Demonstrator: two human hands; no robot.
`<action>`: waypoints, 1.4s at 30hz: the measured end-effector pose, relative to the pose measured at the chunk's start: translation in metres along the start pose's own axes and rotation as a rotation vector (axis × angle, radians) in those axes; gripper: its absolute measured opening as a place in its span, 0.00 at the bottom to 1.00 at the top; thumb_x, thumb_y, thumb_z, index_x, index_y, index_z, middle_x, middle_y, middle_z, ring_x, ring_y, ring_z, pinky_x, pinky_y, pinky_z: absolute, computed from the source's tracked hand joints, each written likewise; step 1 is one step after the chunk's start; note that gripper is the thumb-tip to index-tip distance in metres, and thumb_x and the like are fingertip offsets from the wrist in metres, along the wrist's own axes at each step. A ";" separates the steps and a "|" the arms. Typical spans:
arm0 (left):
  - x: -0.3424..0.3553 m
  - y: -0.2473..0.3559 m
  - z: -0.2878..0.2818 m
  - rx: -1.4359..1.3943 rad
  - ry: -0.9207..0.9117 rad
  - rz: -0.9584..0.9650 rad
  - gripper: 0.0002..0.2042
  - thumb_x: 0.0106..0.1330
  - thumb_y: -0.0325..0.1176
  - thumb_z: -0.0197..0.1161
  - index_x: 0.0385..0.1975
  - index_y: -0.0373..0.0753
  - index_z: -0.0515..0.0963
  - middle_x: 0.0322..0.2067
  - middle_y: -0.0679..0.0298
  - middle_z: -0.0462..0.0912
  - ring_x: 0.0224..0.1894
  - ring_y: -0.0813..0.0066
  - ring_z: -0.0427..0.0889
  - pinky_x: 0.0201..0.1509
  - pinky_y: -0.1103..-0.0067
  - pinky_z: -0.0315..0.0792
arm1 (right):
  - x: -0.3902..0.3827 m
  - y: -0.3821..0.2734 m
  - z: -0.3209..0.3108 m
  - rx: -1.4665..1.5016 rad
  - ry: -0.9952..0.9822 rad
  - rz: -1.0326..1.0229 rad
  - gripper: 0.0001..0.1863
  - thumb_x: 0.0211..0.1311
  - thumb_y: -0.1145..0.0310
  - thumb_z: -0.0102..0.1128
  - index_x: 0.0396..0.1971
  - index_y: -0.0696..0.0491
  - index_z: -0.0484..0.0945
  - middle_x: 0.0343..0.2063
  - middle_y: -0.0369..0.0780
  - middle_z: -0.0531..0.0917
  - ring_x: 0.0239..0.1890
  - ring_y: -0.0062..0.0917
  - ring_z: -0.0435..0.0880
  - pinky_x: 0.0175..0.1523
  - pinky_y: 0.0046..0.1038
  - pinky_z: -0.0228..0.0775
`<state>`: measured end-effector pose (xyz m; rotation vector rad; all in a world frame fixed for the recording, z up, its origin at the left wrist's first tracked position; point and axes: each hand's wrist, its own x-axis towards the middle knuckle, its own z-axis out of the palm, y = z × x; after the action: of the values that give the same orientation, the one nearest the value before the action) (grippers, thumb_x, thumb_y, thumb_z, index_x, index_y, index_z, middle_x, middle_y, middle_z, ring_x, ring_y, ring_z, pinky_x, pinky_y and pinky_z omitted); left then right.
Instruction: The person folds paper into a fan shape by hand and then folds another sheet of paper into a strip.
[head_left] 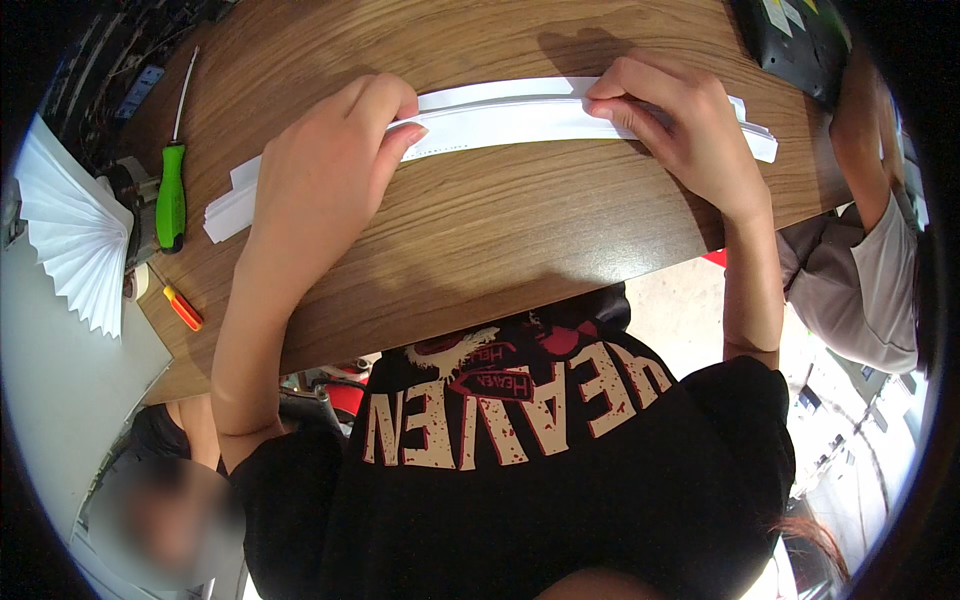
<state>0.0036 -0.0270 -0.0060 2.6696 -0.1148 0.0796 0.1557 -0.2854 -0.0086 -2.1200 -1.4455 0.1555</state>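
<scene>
A long strip of folded white paper (510, 117) lies across the wooden table, its layers stacked in narrow pleats. My left hand (345, 150) pinches it left of the middle, thumb and fingers closed over the folded edge. Toward its right end, my right hand (680, 125) grips the same edge between thumb and curled fingers. Both ends of the strip stick out past my hands, with the layers slightly uneven there. My hands hide parts of the pleats.
A green-handled screwdriver (171, 195) and a smaller orange-handled one (183, 308) lie at the left. Beside them stands a pleated white paper fan (75, 225). A black device (795, 45) sits at the far right. Other people are at the right edge and lower left.
</scene>
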 end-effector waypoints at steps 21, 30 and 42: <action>-0.039 -0.031 0.016 0.319 0.083 -0.192 0.26 0.76 0.43 0.38 0.74 0.51 0.53 0.74 0.63 0.51 0.77 0.61 0.45 0.73 0.46 0.33 | -0.010 0.008 -0.016 -0.355 -0.223 0.256 0.28 0.75 0.55 0.38 0.72 0.43 0.56 0.73 0.43 0.54 0.76 0.38 0.48 0.75 0.53 0.28; -0.063 -0.037 0.004 0.263 0.041 -0.207 0.27 0.74 0.41 0.44 0.73 0.50 0.57 0.74 0.63 0.52 0.77 0.61 0.46 0.72 0.42 0.30 | -0.044 0.035 -0.040 -0.352 -0.162 0.327 0.29 0.76 0.53 0.35 0.72 0.46 0.57 0.74 0.43 0.53 0.76 0.37 0.46 0.75 0.51 0.26; -0.041 0.013 -0.029 -0.210 -0.078 -0.298 0.16 0.57 0.26 0.68 0.47 0.37 0.78 0.34 0.60 0.76 0.29 0.71 0.73 0.36 0.76 0.70 | -0.092 -0.070 0.032 -0.176 0.839 0.446 0.04 0.58 0.76 0.62 0.33 0.55 0.82 0.37 0.42 0.78 0.42 0.33 0.76 0.48 0.31 0.68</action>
<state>-0.0398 -0.0223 0.0222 2.4501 0.2378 -0.1257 0.0484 -0.3366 -0.0191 -2.1979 -0.5074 -0.6434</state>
